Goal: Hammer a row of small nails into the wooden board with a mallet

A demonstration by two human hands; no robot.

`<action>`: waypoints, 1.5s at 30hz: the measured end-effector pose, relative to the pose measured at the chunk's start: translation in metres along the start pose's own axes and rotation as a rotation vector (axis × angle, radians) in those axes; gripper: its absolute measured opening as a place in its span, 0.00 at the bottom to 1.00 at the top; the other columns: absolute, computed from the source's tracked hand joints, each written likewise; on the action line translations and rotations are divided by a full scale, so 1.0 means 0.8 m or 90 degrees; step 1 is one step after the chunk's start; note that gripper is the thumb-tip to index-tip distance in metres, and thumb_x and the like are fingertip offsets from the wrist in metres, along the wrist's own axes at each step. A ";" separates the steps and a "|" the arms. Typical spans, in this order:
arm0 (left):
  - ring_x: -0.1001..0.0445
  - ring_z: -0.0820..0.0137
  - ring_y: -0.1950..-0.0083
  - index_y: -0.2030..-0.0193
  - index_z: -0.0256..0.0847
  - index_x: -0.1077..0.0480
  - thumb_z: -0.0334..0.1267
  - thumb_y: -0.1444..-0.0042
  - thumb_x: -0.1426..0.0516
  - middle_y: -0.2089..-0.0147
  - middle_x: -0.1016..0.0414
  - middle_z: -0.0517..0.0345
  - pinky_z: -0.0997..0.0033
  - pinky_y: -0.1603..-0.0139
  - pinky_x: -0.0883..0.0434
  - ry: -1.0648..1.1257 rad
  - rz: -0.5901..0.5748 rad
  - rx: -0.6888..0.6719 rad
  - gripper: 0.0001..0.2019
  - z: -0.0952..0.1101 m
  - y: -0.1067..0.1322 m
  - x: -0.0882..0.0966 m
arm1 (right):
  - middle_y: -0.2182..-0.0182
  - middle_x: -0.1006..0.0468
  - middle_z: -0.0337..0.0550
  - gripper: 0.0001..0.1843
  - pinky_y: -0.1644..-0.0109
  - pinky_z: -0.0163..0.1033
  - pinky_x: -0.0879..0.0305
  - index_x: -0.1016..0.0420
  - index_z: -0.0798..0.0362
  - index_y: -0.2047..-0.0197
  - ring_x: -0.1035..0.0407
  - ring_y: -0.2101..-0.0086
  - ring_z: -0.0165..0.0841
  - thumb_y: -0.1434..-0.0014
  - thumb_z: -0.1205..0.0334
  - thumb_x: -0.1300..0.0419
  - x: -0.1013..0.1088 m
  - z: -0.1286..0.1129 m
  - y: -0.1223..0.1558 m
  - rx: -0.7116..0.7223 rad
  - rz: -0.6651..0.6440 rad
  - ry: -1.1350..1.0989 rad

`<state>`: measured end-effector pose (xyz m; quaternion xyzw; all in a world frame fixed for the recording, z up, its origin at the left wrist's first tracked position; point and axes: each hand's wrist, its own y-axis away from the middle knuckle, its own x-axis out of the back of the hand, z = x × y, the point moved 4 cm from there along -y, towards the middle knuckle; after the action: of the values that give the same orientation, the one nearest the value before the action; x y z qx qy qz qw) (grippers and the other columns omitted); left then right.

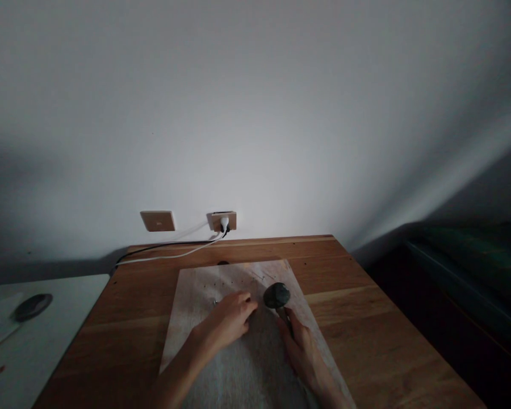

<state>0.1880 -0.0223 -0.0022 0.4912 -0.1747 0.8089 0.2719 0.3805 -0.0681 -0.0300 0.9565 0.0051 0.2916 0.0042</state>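
A pale board (204, 284) lies on the wooden table (353, 318), with a grey cloth (247, 369) over its near part. My right hand (300, 346) is closed round the handle of a dark-headed hammer (276, 296), whose head rests above the board. My left hand (232, 318) lies on the board just left of the hammer head, fingers pinched together near a small item too small to name. A small metal piece (216, 302) sits on the board beside that hand.
Behind the table is a white wall with a switch plate (157, 220) and a socket (223, 220) holding a white plug; cables (166, 253) run along the table's back edge. A white surface (46, 335) with a dark round object (33, 305) stands at left.
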 end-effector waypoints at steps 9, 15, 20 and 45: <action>0.23 0.69 0.62 0.59 0.40 0.21 0.23 0.42 0.43 0.61 0.19 0.58 0.74 0.58 0.31 0.270 0.156 0.039 0.12 -0.045 -0.020 0.034 | 0.60 0.13 0.52 0.22 0.54 0.40 0.23 0.21 0.52 0.50 0.18 0.57 0.43 0.32 0.48 0.50 0.003 -0.007 0.000 0.036 0.041 -0.041; 0.20 0.67 0.58 0.60 0.39 0.20 0.18 0.48 0.43 0.60 0.16 0.56 0.70 0.52 0.29 0.268 0.273 0.063 0.16 -0.096 -0.052 0.021 | 0.65 0.14 0.49 0.23 0.60 0.41 0.22 0.22 0.52 0.50 0.17 0.63 0.44 0.31 0.47 0.51 0.002 -0.003 0.000 0.025 0.027 -0.040; 0.19 0.66 0.58 0.61 0.39 0.21 0.19 0.47 0.42 0.60 0.16 0.56 0.71 0.54 0.28 0.260 0.278 0.061 0.14 -0.106 -0.051 0.009 | 0.65 0.13 0.50 0.23 0.62 0.41 0.23 0.22 0.53 0.49 0.17 0.64 0.44 0.31 0.46 0.50 0.001 0.002 0.000 0.018 0.040 -0.027; 0.21 0.64 0.54 0.56 0.41 0.22 0.19 0.47 0.42 0.57 0.19 0.54 0.67 0.49 0.27 0.195 0.293 0.028 0.17 -0.102 -0.044 0.001 | 0.89 0.40 0.24 0.27 0.88 0.30 0.51 0.30 0.52 0.46 0.43 0.91 0.29 0.32 0.39 0.54 -0.018 -0.029 -0.024 -0.100 -0.075 -0.054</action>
<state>0.1527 0.0507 -0.0381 0.3163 -0.2208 0.9178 0.0938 0.3555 -0.0486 -0.0186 0.9628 0.0379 0.2496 0.0966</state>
